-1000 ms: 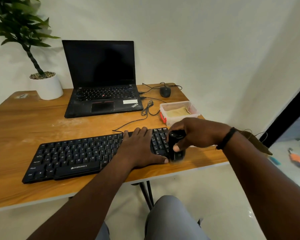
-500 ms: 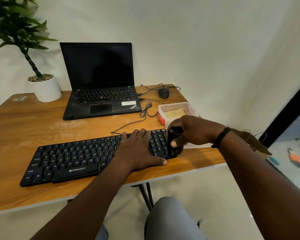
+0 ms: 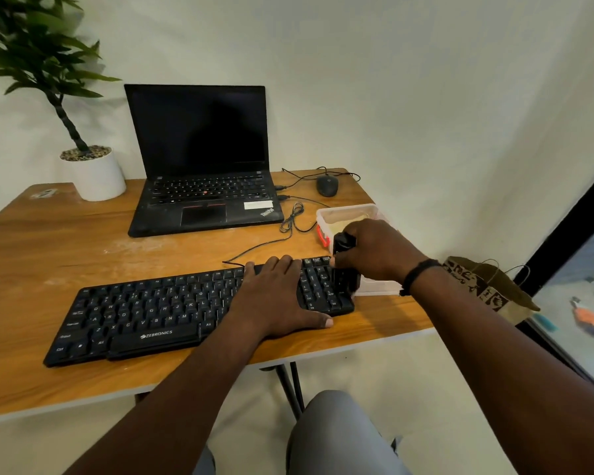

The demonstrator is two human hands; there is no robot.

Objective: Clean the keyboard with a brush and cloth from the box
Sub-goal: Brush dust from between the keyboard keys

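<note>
Right hand (image 3: pixel 374 250) has its grip curled round the brush (image 3: pixel 344 265), bristles down on the keyboard (image 3: pixel 158 310) at its end. Left hand (image 3: pixel 275 296) presses flat just beside. The box (image 3: pixel 348 214) sits right behind the grip; a wide stroke could knock it.

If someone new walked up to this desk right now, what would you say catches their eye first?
Most likely the two hands on the black keyboard at the front of the wooden table: the left hand lies flat on its right half, while the right hand grips a black brush upright at its right end. Behind them sit an open laptop with a dark screen and a potted plant in the far left corner.
</note>
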